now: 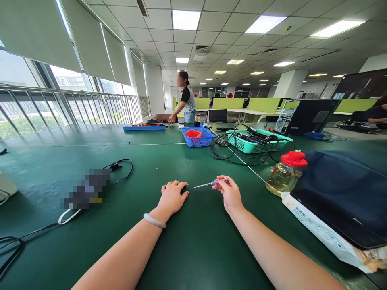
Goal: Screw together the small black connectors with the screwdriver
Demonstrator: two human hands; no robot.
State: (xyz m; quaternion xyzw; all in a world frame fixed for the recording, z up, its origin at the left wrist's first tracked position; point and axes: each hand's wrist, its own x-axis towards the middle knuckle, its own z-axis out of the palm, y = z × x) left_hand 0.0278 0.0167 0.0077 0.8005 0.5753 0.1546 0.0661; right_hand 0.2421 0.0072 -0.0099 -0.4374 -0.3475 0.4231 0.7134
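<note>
At seven o'clock, the left hand (173,197) hides most of a small black thing (183,189); at five, the right hand (231,194) partly covers a screwdriver (204,185). A dark object (88,189) at eight is pixelated, a white packet (314,225) at four cropped.

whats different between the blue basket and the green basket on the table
The green basket looks wider than the blue basket.
The green basket holds tangled black cables, some spilling over its rim; the blue basket shows a red container inside.
Both are open-topped, with perforated walls.
</note>
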